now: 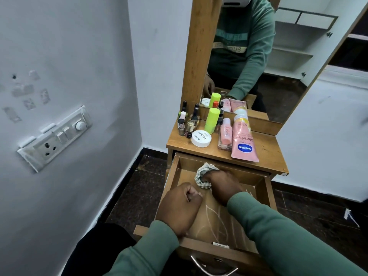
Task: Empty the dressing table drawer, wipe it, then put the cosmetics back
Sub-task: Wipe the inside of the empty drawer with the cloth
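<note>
The wooden drawer (172,172) of the dressing table is pulled out, with only a cloth on its scratched bottom. My right hand (221,186) grips the crumpled grey-green cloth (204,175) and presses it down near the drawer's far left corner. My left hand (180,206) hovers over the drawer's left side, fingers curled into a fist with nothing in it. On the table top (266,148) stand the cosmetics: a pink Vaseline tube (244,142), a small pink bottle (226,134), a lime-green can (211,120), a white round jar (201,138) and several nail polish bottles (187,124).
A mirror (278,62) rises behind the table and reflects a person in a green sweater. The white wall at left carries a switch and socket panel (55,138). Dark tiled floor (139,188) surrounds the table. A metal handle (211,268) sticks out from the drawer front.
</note>
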`<move>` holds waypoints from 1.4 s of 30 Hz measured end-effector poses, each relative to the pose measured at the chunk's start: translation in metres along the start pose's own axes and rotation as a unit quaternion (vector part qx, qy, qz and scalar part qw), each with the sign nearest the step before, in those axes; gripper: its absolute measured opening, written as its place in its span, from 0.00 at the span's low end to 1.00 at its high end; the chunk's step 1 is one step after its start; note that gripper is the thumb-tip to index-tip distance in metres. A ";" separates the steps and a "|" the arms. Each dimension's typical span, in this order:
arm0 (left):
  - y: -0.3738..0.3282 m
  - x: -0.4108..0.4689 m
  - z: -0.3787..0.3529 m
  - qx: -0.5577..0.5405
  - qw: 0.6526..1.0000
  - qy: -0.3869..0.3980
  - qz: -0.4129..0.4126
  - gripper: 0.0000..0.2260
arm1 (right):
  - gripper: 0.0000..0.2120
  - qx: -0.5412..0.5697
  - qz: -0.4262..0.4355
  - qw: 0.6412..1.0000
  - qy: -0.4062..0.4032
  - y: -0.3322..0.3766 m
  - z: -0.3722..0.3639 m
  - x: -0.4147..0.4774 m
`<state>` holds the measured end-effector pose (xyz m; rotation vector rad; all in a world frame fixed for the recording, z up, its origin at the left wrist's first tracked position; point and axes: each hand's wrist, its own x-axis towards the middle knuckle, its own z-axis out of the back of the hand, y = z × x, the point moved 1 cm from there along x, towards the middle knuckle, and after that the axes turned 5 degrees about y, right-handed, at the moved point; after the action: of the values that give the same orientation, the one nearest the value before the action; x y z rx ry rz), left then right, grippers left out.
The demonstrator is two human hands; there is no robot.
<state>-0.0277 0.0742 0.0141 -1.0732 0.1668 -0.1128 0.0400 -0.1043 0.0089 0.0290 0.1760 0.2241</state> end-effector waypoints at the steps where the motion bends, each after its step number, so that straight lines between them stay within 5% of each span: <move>1: -0.001 0.000 0.000 0.004 1.000 0.001 -0.001 0.08 | 0.23 -0.011 -0.004 1.000 0.001 -0.006 0.002 -0.006; 12: 0.002 0.001 -0.002 0.008 1.000 0.014 0.016 0.11 | 0.14 -0.162 -0.090 0.983 -0.003 -0.058 0.005 -0.046; 22: 0.003 0.001 0.001 -0.029 0.999 0.014 0.035 0.09 | 0.17 -0.248 -0.096 0.962 -0.055 -0.042 0.002 -0.062; 29: -0.001 -0.002 0.009 -0.198 0.973 -0.114 0.014 0.13 | 0.14 -0.153 -0.135 0.979 0.012 -0.054 -0.013 -0.054; 33: 0.004 0.008 0.013 -0.320 0.929 -0.180 0.049 0.17 | 0.16 -0.097 -0.081 0.991 -0.041 -0.056 -0.022 -0.042; 37: 0.008 0.013 0.014 -0.359 0.914 -0.179 0.066 0.26 | 0.23 -0.037 -0.075 0.996 0.017 -0.045 -0.029 -0.027; 42: 0.013 0.016 0.016 -0.384 0.904 -0.174 0.077 0.34 | 0.26 0.028 -0.054 0.998 -0.008 -0.017 -0.034 -0.005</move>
<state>-0.0086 0.0911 0.0087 -1.8409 -0.0397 0.3184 0.0325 -0.1214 -0.0241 0.0762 0.1674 0.1111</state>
